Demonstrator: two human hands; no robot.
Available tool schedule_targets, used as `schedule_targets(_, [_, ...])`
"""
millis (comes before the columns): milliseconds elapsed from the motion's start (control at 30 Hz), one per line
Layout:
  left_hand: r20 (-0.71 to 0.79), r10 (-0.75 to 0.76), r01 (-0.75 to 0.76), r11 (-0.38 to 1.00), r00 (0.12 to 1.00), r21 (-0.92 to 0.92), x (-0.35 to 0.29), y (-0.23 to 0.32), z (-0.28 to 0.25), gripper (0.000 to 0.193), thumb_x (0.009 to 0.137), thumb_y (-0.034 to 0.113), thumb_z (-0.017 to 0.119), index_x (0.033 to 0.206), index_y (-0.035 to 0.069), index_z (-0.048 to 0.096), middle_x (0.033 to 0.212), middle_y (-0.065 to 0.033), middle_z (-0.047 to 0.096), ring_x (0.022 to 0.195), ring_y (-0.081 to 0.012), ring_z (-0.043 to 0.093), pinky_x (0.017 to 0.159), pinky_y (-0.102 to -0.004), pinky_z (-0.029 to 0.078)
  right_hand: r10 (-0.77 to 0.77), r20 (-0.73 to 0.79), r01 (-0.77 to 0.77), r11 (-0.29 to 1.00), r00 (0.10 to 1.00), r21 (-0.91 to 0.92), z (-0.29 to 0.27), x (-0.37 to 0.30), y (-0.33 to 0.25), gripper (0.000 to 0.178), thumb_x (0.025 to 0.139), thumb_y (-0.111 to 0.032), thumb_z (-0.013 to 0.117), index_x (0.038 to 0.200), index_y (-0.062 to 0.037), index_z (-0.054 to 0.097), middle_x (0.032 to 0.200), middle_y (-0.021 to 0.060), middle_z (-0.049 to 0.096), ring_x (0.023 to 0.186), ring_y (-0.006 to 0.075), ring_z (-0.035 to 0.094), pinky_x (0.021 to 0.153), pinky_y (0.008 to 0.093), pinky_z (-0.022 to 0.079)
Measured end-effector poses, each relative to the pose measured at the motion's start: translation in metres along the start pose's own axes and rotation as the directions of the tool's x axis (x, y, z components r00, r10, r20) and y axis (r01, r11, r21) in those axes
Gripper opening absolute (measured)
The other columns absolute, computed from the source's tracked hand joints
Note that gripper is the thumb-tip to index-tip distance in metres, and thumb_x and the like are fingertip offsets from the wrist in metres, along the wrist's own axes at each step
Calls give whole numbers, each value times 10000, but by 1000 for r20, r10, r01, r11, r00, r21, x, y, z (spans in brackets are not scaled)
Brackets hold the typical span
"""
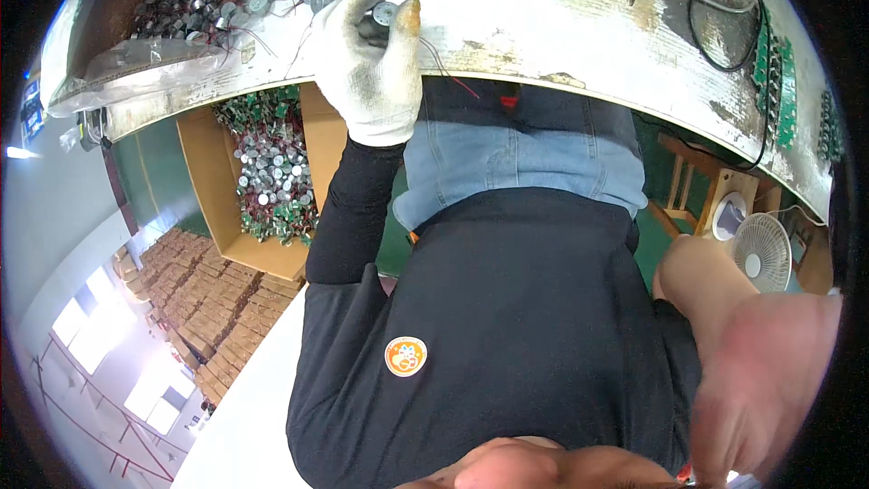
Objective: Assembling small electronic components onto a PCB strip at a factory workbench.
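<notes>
My left hand (367, 81), in a white work glove with a worn, stained thumb tip, is at the near edge of the worktable (516, 27). Between its thumb and fingers it pinches a small round metal motor (385, 14). Thin red wires (450, 68) trail beside the glove toward the table's edge. Just beyond the fingers lies a heap of similar silver motors (258, 0) with red leads. My right hand (765, 380) is bare and raised close to the camera at the lower right; it is blurred and its fingers cannot be made out.
A clear plastic bag (154, 63) lies at the table's left. Below stands a cardboard box (204, 181) full of motors and green boards. Green circuit boards (774, 81) and a black cable (697, 32) are at the right, above a white fan (762, 252).
</notes>
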State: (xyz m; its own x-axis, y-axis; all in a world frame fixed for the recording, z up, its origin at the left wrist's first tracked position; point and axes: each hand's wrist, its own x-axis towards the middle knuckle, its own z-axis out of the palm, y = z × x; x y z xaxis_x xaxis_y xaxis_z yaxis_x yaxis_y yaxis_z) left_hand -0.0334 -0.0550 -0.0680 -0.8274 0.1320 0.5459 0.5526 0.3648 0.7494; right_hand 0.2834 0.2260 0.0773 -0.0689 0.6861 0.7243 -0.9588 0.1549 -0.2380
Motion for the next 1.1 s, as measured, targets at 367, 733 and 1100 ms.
schedule_targets(367, [-2,85,-83,985,996,153,2,-1,-6,380,754,186,789,1054,19,626,953,-84,582,673,-124,552,635,-248,474,-24,-88,40,983,996,181,-7,-3,6,246,838,-310,632,1057,-202,603,1006,-60,571,874,123,485,783,330,378])
schedule_targets(733, [13,64,-65,978,998,197,2,4,-6,372,750,167,786,1046,16,620,960,-86,580,663,-128,557,611,-246,475,-69,-164,119,939,984,323,-5,-12,39,252,807,-335,663,1004,-186,612,1004,-39,580,907,138,490,806,332,370])
schedule_targets(1100, [-7,11,-10,992,1000,123,-1,7,7,352,744,169,787,1033,31,641,962,-95,593,622,-141,563,589,-264,477,-143,-160,204,850,977,486,65,-20,83,268,776,-360,693,951,-170,622,1002,-17,589,939,153,494,830,335,362])
